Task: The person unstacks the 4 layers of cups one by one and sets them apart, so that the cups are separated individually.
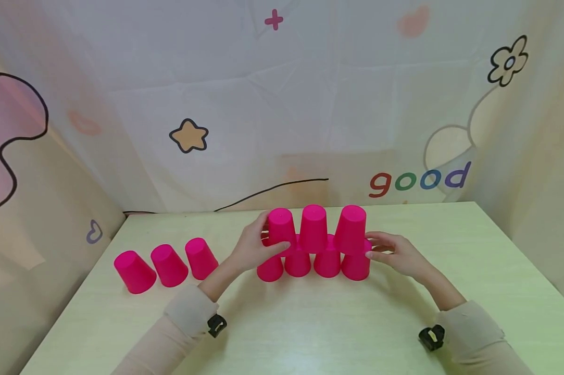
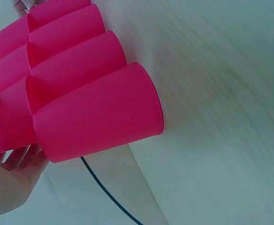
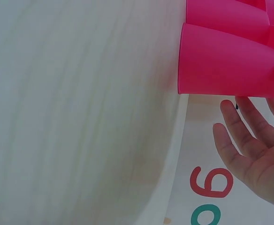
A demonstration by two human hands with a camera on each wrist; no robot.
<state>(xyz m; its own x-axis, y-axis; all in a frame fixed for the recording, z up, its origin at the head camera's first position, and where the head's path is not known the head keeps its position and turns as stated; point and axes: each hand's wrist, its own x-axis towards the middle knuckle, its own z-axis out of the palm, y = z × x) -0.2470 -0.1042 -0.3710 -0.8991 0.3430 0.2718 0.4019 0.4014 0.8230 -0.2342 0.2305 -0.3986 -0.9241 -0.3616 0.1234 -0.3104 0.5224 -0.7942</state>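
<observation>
Several upside-down pink cups stand side by side as a bottom row (image 1: 327,265), with three more upside-down on top. My left hand (image 1: 254,246) holds the upper left cup (image 1: 280,224), thumb across its front and fingers behind. Beside it are the upper middle cup (image 1: 314,229) and the upper right cup (image 1: 351,229). At the row's other end, my right hand (image 1: 401,254) is beside the right end cup (image 1: 355,267), its fingers spread and only slightly bent. In the right wrist view, the right thumb and fingertips are at that cup's base end; contact is unclear.
Three upside-down pink cups (image 1: 170,265) stand apart on the left of the pale table (image 1: 310,333). Behind the table hangs a printed cloth (image 1: 244,125) with a star, a flower and the word "good". Dark clips (image 1: 217,325) sit at both sleeve cuffs.
</observation>
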